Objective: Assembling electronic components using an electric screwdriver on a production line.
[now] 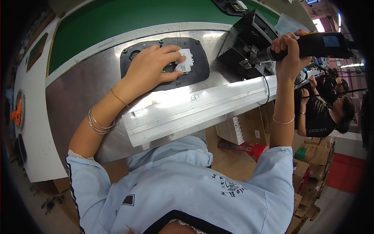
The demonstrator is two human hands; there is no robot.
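Note:
My left hand [150, 66] is closed on a white plastic block [186, 61], thumb on one side and fingers on the other. The block lies on a rounded black plastic panel [199, 74], which has a round grille partly behind my hand. My right hand [289, 56] is wrapped round a black electric screwdriver [325, 46] held almost level, nose pointing left. Its tip is at the front of a black box-shaped machine [239, 43] with small metal parts, seemingly a screw feeder. Whether a screw is on the tip is too small to tell.
A metal rail [194, 111] runs along the near edge of the steel bench [72, 103]. Behind is a green mat [128, 17] with another black panel [230, 7]. A black cable [268, 91] hangs by the machine. Co-workers [321, 113] and cartons [317, 154] are at the right.

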